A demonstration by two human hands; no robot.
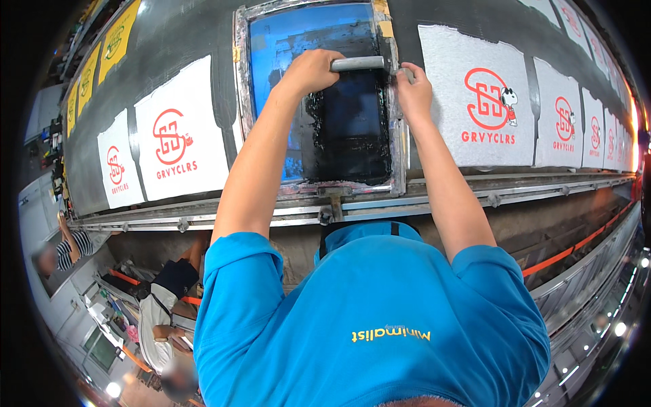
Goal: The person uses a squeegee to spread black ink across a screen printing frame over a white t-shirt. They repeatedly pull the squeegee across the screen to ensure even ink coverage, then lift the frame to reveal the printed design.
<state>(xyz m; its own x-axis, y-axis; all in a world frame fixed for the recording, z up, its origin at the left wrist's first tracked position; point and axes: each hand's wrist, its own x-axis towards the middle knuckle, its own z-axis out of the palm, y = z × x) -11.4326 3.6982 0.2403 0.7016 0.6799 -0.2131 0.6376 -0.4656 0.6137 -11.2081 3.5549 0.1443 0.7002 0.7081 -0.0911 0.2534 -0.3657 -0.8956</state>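
Note:
A screen-printing frame (401,152) with blue mesh (271,41) lies on the long dark table in front of me. Black ink (352,169) coats much of the mesh. My left hand (313,72) is closed round the left part of a grey squeegee handle (359,64), which lies crosswise above the inked area. At the frame's right edge, my right hand (415,91) is closed, its thumb and fingers at a small grey piece whose kind I cannot make out. What lies under the screen is hidden.
Light grey shirt pieces with red prints (478,102) lie to the right; white ones (183,125) lie left, yellow ones (116,41) beyond. A metal rail (271,218) edges the table near me. Two other people (173,288) are at lower left.

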